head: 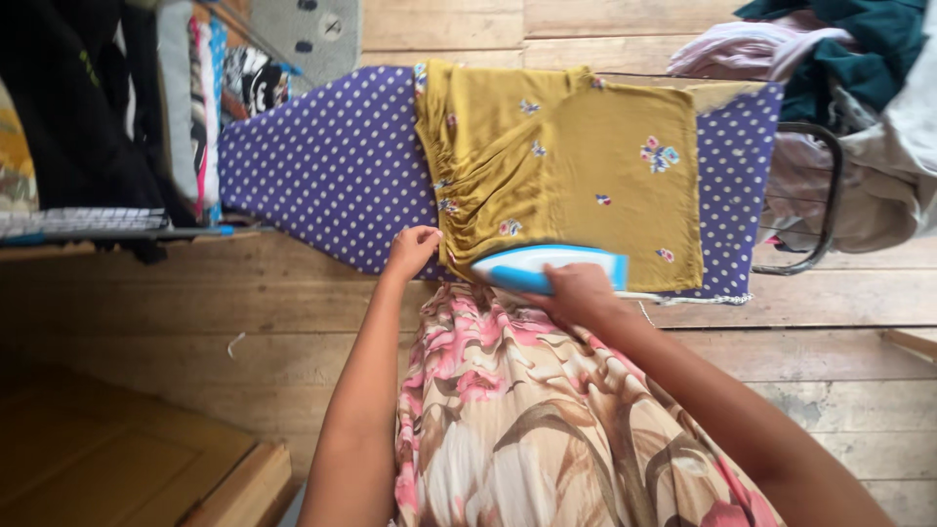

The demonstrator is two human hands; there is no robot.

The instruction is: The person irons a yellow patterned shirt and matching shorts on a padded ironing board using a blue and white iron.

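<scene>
While gripping, right hand (578, 291) hides iron (547, 265) handle.

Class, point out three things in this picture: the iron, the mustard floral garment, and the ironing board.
iron (547, 268), head view, on its blue and white body.
mustard floral garment (605, 166), head view, on its flat middle.
ironing board (332, 166), head view, on its bare polka-dot cover.

To your right you see a heap of clothes (859, 59) piled over a dark metal chair frame (828, 195). On your left, folded fabrics (200, 98) stand stacked beside black cloth (68, 98). Beneath everything runs the wooden plank floor (195, 303).
</scene>
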